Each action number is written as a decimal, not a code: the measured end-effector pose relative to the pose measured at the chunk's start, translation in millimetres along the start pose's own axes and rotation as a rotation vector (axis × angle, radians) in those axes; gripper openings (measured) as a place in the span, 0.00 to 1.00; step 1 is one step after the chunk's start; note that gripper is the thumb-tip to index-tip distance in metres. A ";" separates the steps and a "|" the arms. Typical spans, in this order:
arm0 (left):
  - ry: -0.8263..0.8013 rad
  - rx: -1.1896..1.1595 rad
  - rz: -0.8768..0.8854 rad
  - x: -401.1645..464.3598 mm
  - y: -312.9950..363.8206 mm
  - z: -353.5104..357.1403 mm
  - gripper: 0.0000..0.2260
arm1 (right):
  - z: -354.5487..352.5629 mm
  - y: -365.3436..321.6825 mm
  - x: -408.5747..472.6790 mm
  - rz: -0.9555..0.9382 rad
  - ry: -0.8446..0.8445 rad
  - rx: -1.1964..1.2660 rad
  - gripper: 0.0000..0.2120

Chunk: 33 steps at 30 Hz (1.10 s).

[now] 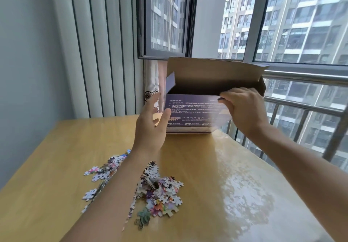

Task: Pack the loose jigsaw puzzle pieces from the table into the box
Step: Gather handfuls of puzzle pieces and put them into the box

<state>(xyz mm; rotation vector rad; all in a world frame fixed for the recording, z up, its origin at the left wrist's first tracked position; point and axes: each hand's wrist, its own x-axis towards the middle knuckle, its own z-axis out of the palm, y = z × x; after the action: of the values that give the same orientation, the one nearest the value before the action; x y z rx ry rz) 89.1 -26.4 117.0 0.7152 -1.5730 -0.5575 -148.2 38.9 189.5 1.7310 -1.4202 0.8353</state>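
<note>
At the far edge of the wooden table (197, 166), by the window (282, 25), a purple cardboard box (195, 113) is seen standing with its lid flap raised and its brown inside exposed. White printed text is carried on the side of the box that faces the camera. The upper right edge of that side is pinched by the right hand (243, 108), whose thumb and curled fingers are closed over the cardboard. The left hand (150, 123) is held just beside the left end of the box with its fingers spread and straight; nothing is gripped by it, and whether its fingertips touch the box cannot be told because of blur. A small side flap is seen sticking up at the left end of the box, above the left hand.

Nearer the camera than the box, and well apart from it, the loose puzzle pieces (158, 191) are scattered on the table in a colourful heap. A thinner scatter of them is spread to the left of the heap, and part of it is hidden by the left forearm, which passes above it. No piece can be made out inside the box from this angle.

Left of the box, a wall of grey vertical slats (98, 53) is seen. Behind and to the right of the box, a metal railing (305, 80) runs along the window, and tall apartment buildings (301, 16) are visible through the glass.
</note>
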 end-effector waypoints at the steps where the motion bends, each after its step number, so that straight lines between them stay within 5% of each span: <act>1: -0.014 -0.001 0.011 -0.3 -0.1 0.9 0.21 | 2.7 1.3 -3.1 0.001 -0.016 0.003 0.07; 9: -0.195 0.341 0.202 -5.1 -18.1 6.6 0.24 | 39.8 -4.4 -42.8 0.040 -0.206 0.066 0.05; 18: -0.344 0.353 -0.028 -9.3 -48.6 -5.7 0.11 | 73.5 -25.4 -96.0 0.159 -0.578 0.039 0.12; 22: -0.437 0.370 -0.183 -20.3 -63.9 -5.5 0.05 | 70.8 -70.5 -106.0 0.127 -0.623 0.306 0.06; 28: -0.633 0.351 -0.372 -11.7 -59.9 -32.2 0.08 | 75.2 -128.8 -108.6 0.287 -0.912 0.493 0.27; 33: -0.577 0.513 -0.367 -25.4 -53.9 -81.4 0.07 | 78.8 -149.1 -98.4 0.389 -1.055 0.700 0.26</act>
<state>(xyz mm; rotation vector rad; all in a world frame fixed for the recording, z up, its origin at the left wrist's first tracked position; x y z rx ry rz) 177.8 -41.0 71.2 1.3335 -2.1756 -0.6729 -16.5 39.2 45.4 2.6944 -2.3972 0.6532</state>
